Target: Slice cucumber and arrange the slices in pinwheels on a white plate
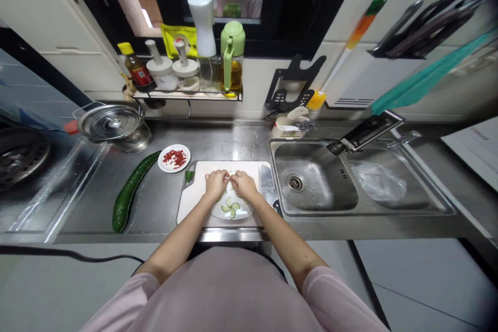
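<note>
Left hand (217, 185): fingers curled; cannot tell if grasping
Right hand (245, 185): likewise
Cucumber slices (232, 212): pinwheel, just bodyward of the fingertips
White plate (246, 210): beneath fingers

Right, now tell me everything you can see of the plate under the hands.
The plate looks pale and glossy, with a rounded outline and a thin, darker edge; whether it is ceramic or glass cannot be told. It lies flat on the white cutting board. Curved, green-edged slices form a pinwheel on its near part. The left hand and right hand partly hide its far part; whether they touch it is unclear.
</note>
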`<state>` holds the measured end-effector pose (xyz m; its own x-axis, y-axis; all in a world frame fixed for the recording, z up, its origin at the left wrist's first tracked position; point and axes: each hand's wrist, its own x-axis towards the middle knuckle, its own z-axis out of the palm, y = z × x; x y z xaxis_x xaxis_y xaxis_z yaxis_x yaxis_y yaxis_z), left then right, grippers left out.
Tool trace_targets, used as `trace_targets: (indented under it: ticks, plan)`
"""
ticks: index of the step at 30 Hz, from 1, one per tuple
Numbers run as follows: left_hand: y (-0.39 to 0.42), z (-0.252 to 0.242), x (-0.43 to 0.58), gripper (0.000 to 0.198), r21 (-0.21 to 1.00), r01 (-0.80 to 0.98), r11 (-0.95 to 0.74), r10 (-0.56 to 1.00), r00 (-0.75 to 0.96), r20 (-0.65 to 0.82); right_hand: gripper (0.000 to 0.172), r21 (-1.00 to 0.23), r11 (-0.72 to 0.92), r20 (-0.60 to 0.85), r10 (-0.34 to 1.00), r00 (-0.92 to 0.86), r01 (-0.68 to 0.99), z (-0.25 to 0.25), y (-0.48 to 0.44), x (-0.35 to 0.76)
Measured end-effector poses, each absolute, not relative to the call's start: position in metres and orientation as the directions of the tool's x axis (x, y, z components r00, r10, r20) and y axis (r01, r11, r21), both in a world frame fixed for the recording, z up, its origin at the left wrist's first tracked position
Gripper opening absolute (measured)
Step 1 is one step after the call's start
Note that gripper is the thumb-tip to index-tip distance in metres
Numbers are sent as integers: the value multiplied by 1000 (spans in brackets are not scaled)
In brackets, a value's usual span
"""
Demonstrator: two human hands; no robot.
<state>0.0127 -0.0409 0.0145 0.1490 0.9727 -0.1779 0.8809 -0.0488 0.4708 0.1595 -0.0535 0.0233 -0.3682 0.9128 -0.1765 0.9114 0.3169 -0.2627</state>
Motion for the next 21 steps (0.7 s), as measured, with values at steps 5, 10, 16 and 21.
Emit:
trace_targets:
  ticks: [5, 10, 16, 21]
  plan:
    - [-41, 15, 12, 14, 461, 886, -53, 971, 153, -182, 31, -260, 328, -161, 913, -376, 908, 22, -58, 163]
    - [-42, 17, 12, 16, 460, 887, -53, 969, 157, -190, 33, -263, 329, -185, 905, -382, 907, 23, -62, 166]
    - [-43, 19, 13, 16, 456, 889, -53, 970, 155, -189, 34, -276, 310, -180, 913, -365, 910, 25, -61, 167]
    - [-44, 20, 12, 17, 454, 890, -46, 972, 145, -187, 36, -298, 278, -178, 924, -339, 913, 26, -59, 167]
